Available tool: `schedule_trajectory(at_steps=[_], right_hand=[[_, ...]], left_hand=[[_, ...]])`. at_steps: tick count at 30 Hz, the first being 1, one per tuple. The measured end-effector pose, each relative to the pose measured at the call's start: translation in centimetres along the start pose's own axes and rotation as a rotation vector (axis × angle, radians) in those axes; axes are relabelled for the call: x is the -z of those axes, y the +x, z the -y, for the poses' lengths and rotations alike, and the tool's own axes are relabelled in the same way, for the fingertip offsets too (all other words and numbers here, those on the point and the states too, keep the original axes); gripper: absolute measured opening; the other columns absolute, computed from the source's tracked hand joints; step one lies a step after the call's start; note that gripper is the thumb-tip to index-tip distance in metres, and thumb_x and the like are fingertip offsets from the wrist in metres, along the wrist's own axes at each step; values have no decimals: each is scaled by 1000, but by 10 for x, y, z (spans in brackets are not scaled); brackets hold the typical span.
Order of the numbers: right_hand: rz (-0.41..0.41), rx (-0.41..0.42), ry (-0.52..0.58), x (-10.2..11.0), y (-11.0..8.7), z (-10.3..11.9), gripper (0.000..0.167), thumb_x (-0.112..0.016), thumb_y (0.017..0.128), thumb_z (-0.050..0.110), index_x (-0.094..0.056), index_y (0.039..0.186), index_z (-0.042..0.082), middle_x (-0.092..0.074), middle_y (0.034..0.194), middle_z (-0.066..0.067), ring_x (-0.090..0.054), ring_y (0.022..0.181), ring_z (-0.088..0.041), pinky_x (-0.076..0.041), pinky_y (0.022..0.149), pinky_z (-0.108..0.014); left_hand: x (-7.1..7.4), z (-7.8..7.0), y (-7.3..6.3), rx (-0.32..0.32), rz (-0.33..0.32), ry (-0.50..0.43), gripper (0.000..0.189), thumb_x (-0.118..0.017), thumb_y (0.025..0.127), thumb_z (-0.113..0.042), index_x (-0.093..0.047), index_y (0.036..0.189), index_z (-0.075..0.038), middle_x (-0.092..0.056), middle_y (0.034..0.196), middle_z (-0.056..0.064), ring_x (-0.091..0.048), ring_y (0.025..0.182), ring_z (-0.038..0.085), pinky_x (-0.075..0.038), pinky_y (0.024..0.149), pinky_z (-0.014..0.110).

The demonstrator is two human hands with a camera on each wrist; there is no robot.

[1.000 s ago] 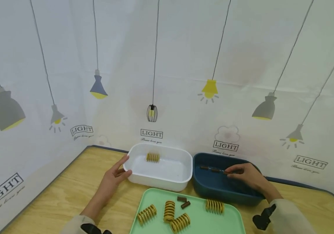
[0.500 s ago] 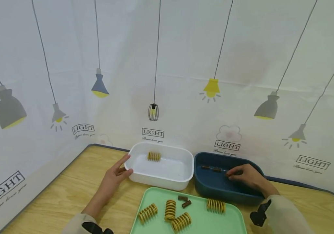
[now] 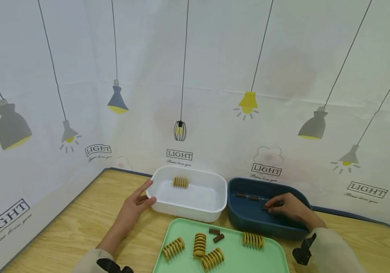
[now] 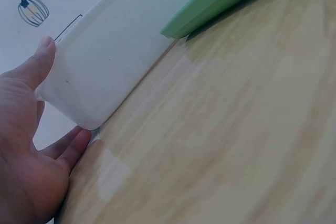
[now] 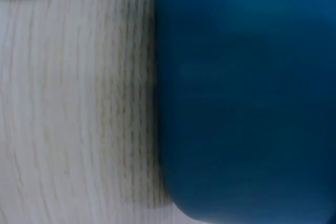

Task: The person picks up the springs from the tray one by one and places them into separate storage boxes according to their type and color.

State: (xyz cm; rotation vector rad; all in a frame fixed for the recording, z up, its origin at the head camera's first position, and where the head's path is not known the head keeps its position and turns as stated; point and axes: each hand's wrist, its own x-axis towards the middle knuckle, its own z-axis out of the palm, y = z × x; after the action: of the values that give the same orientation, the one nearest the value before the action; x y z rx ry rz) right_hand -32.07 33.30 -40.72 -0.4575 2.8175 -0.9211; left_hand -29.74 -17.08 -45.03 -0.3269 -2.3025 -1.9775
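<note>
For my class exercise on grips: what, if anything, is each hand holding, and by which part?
The left hand holds the white bin by its left end. In the blue bin, the right hand pinches a small spring by its right end.

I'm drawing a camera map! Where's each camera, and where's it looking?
Head: worn there, looking forward and down at the white tub and blue tub; left fingers, right fingers and sleeves show.
Left wrist: worn there, facing the white tub's side; left fingers show.
Right wrist: worn there, facing the blue tub, blurred; no fingers show.
Shared: white tub, in head and left wrist.
</note>
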Motion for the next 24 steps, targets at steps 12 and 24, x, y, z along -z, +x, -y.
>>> schedule_trajectory(at_steps=[12, 24], right_hand=[[-1, 13, -10, 0, 2, -3, 16, -73, 85, 15, -74, 100, 10, -69, 101, -5, -61, 100, -28, -48, 85, -50], [-37, 66, -116, 14, -3, 11, 20, -72, 81, 9, -72, 101, 9, -69, 98, -2, -61, 90, -21, -49, 76, -41]], left_hand=[[-1, -3, -2, -14, 7, -28, 63, -66, 92, -24, -39, 148, -22, -28, 154, -2, -48, 123, 32, -44, 89, 21], [-2, -4, -2, -4, 3, -13, 64, -67, 91, -27, -39, 148, -23, -28, 154, -3, -47, 124, 31, -43, 92, 26]])
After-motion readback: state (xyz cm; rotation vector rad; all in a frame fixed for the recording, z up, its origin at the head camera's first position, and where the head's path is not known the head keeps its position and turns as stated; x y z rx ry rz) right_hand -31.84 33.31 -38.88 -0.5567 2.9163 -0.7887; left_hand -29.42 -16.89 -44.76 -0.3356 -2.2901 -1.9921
